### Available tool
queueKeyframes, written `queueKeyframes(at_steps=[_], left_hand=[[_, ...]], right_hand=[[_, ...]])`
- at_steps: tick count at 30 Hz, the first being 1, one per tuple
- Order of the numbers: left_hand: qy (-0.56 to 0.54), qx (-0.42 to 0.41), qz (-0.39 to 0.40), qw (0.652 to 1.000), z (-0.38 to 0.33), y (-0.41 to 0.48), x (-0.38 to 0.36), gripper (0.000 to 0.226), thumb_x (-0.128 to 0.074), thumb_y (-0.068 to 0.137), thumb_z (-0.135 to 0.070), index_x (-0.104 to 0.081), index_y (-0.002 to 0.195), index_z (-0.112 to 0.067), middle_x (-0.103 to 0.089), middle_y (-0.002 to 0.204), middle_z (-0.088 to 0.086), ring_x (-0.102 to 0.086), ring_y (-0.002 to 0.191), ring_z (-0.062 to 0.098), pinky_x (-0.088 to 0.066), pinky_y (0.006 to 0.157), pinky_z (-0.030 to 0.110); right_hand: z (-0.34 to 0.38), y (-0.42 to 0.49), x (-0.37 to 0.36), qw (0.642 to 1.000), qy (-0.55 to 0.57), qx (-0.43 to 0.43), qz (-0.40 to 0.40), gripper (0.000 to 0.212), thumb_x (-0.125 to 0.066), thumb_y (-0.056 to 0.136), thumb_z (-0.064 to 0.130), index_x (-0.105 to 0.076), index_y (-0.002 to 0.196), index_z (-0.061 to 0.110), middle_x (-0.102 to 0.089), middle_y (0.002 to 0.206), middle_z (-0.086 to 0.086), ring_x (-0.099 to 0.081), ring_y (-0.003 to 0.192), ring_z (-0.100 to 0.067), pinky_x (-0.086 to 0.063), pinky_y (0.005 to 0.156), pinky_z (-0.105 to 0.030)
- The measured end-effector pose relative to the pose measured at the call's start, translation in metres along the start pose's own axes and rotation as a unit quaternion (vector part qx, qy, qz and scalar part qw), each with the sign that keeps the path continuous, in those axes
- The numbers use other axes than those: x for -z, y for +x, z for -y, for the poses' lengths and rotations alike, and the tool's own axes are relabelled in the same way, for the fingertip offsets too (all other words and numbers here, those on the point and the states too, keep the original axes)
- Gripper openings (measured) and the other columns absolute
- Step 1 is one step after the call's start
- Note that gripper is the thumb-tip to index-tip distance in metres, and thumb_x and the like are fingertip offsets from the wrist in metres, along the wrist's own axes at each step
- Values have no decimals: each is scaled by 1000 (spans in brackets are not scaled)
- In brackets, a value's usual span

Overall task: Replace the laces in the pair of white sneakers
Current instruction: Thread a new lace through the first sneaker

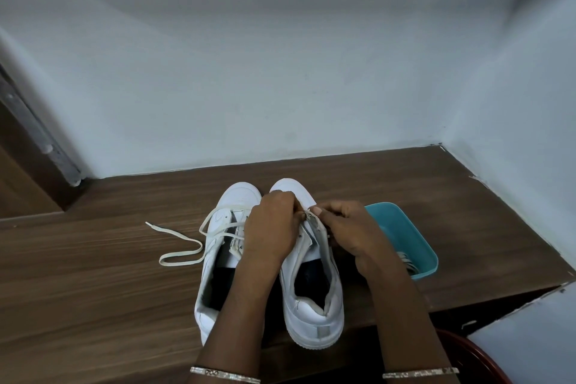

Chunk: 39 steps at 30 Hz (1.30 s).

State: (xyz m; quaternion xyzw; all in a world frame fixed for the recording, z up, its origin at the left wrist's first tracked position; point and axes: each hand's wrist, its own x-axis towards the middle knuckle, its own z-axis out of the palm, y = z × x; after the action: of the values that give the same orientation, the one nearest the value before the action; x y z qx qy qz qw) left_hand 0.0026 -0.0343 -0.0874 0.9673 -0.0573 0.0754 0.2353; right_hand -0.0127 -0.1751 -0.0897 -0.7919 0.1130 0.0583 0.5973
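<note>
Two white sneakers stand side by side on the wooden table (pixel 109 259), toes pointing away from me. The left sneaker (pixel 223 259) has a cream lace (pixel 182 243) partly threaded, its loose end trailing left across the wood. Over the right sneaker (pixel 311 296), my left hand (pixel 271 224) and my right hand (pixel 349 227) meet at the eyelet area near the toe. Fingers of both hands are curled and pinch something small at the eyelets, apparently a lace end. The lace itself is mostly hidden by my fingers.
A teal plastic tub (pixel 408 234) sits right of the shoes with more laces inside. Pale walls close the table at the back and right. A dark red rounded object (pixel 480 358) shows at the lower right. The table's front edge steps back on the right.
</note>
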Motion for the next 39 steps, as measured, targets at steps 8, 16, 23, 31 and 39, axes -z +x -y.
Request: queueKeyframes(at_steps=[8,16,23,31,39], left_hand=[[-68,29,-15,997,1,-1,4,7,-74,85,-25,-70,79,-22,-70,86,-5,-65,87,20,-52,74,37],[-59,46,-44,996,2,-2,23,11,-58,93,-29,-65,98,-37,-64,106,-16,-55,107,15,-37,92,45],[-62,-26,44,997,-16,-10,19,25,-55,96,-48,-68,116,-42,-60,125,-14,-47,125,18,-32,100,46],[-84,-41,-22,995,-15,-4,16,13,-59,95,-46,-69,97,-39,-62,102,-17,-53,111,12,-28,87,37],[-407,-80,-28,910,-40,-7,45,16,-74,88,-11,-76,93,-26,-75,77,-11,-70,75,4,-51,69,16]], right_hand=[[-1,2,-22,992,-10,30,-120,10,-73,89,23,-79,86,16,-76,79,1,-72,81,-17,-58,81,-37],[26,2,-2,951,234,53,-197,12,-46,106,17,-56,102,11,-76,90,-9,-75,82,-20,-62,73,-33],[45,-18,45,801,597,26,-30,25,-48,103,12,-56,80,7,-58,61,-4,-63,54,-14,-62,65,-35],[36,-17,77,808,583,86,-4,17,-44,102,10,-57,91,10,-40,56,5,-33,44,-4,-37,45,-16],[29,-21,41,987,122,65,83,23,-66,88,-5,-74,107,6,-70,74,2,-57,60,-3,-45,55,-17]])
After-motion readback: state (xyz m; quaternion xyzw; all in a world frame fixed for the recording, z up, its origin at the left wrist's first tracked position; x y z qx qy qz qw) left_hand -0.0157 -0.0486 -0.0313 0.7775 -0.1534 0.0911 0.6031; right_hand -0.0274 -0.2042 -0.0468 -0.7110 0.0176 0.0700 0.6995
